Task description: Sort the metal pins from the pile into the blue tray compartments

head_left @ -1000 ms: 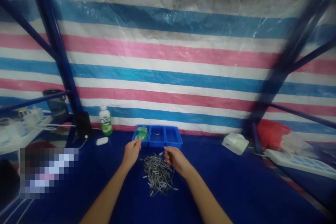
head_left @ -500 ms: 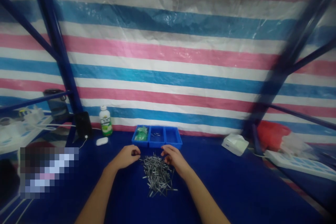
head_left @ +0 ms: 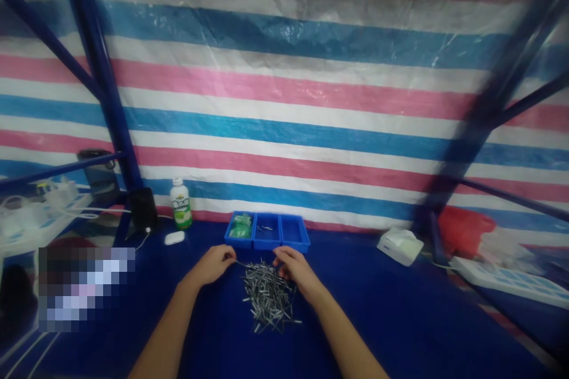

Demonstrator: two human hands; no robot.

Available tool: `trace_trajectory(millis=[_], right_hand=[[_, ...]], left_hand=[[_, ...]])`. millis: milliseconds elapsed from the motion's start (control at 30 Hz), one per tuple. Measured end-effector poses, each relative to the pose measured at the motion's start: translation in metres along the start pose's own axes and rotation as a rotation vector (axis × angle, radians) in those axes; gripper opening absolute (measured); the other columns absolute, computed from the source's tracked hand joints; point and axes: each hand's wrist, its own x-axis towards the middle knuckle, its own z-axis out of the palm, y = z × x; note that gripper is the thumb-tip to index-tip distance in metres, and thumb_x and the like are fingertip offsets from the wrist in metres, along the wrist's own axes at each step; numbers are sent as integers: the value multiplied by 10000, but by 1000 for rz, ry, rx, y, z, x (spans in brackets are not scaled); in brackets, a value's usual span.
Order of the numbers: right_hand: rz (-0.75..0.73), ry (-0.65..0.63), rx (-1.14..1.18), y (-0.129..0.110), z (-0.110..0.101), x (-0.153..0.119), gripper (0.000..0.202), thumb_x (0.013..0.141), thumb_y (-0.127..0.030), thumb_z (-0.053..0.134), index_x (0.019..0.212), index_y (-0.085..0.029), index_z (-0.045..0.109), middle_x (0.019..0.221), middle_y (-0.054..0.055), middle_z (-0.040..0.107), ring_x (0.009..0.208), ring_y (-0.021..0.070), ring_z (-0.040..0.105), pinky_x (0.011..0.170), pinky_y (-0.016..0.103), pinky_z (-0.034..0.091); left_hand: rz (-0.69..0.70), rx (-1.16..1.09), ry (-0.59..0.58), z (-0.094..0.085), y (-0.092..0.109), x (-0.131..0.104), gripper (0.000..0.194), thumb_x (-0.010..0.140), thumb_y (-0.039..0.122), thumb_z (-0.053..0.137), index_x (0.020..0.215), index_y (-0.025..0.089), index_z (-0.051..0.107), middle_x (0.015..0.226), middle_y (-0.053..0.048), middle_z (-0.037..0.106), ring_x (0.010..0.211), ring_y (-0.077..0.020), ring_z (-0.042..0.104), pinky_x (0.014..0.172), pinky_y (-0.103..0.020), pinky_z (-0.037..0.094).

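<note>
A heap of thin metal pins [head_left: 269, 299], some with thicker silver ends like blind rivets, lies on the blue tabletop [head_left: 222, 331] between my hands. At its upper left, my left hand [head_left: 216, 263] is closed in a pinch. A thin rivet [head_left: 240, 263] juts from its fingertips toward the heap. My right hand [head_left: 294, 266] is curled at the heap's upper right edge, thumb and fingers close together; what they hold, if anything, is too small to make out. Just beyond both hands stands a blue three-compartment tray [head_left: 267, 244].
Green packets [head_left: 241, 226] fill the tray's left compartment; a few metal pieces [head_left: 265, 228] lie in the middle one. Behind stand a bottle [head_left: 181, 204] and a white case [head_left: 175, 238]. A tissue pack [head_left: 400, 246] lies right, power strips [head_left: 511, 278] at both sides.
My left fingertips have closed together, and a thin rivet now shows at them. My right hand stays nearly in place. The view has shifted slightly.
</note>
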Motion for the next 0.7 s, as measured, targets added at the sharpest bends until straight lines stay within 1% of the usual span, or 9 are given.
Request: trace_trajectory(millis=[67,133,167,233,333,433,533,700], right_hand=[[-94,69,-141,3,-1,1,290,800,-468,620,907,-202,659,721,11,659,523,135,527,498,249,352],[-238,149,-321,6,-1,0,229,797,-417,634,886,-212,683,706,15,657,596,170,558,577,284,404],[-306,170,-398,7,0,-1,199,798,-392,640,884,-221,693,717,18,662,638,184,573,622,299,418],[-392,153,-479,7,3,-4,164,811,-359,638,897,-237,704,745,21,671,685,200,588,673,316,424],[-455,80,-482,4,9,-7,153,836,-334,619,922,-245,708,753,26,670,683,205,586,676,324,425],[-529,52,-491,-1,13,-9,148,855,-309,592,910,-246,715,809,45,683,732,216,591,704,338,426],[-546,53,-476,-6,13,-11,170,877,-303,555,895,-239,711,829,52,685,757,219,594,705,339,426],[-524,38,-452,-11,14,-16,148,864,-296,566,867,-227,698,779,36,661,704,198,577,663,315,421]], left_hand=[[-26,7,85,-5,-1,0,176,791,331,585,766,212,712,772,-27,688,693,-182,594,644,-254,389],[-38,-21,135,-8,2,0,196,797,363,584,770,208,702,757,-24,686,692,-186,589,650,-258,390],[-38,-43,142,-7,6,0,212,802,379,579,783,206,700,758,-24,686,698,-188,588,660,-261,396],[-22,-83,119,-2,17,0,241,820,400,561,817,201,697,777,-25,689,718,-190,589,690,-268,410],[23,-134,52,12,37,2,258,840,401,545,843,192,697,809,-27,695,752,-189,594,723,-272,422],[54,-192,-3,25,50,4,283,856,413,527,825,184,691,802,-24,690,764,-185,593,722,-266,426],[59,-219,10,31,54,6,319,864,435,513,777,174,674,759,-16,669,738,-175,578,696,-256,418],[14,-236,77,32,51,7,357,870,459,497,772,165,673,686,-4,622,678,-164,552,657,-249,401]])
